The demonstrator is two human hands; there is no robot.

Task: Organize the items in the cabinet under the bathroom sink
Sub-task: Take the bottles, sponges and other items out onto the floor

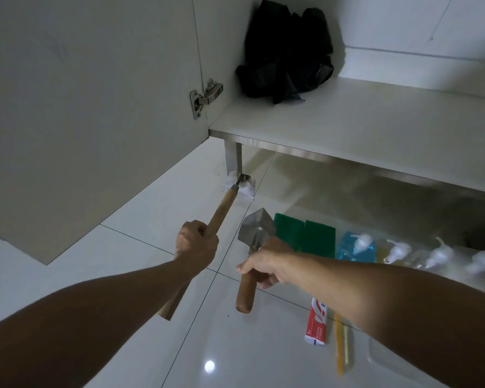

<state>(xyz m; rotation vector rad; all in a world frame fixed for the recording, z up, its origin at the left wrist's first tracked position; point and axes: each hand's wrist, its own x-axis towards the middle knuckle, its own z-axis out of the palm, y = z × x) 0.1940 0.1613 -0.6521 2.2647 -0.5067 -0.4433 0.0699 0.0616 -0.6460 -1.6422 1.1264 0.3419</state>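
Observation:
My left hand (197,242) grips a wooden-handled tool (223,208) whose metal tip points at the cabinet's metal leg (233,159). My right hand (266,263) grips a small steel trowel (256,226) by its wooden handle (245,295), blade up. Both hover over the white floor tiles in front of the open cabinet. Its white shelf (361,127) holds a crumpled black bag (287,51) at the back left.
The open cabinet door (90,93) stands at the left. On the floor lie two green sponges (305,233), a blue refill pouch (353,247), several white pump bottles (437,254), a red-and-white toothpaste box (317,322) and a yellow toothbrush (340,345).

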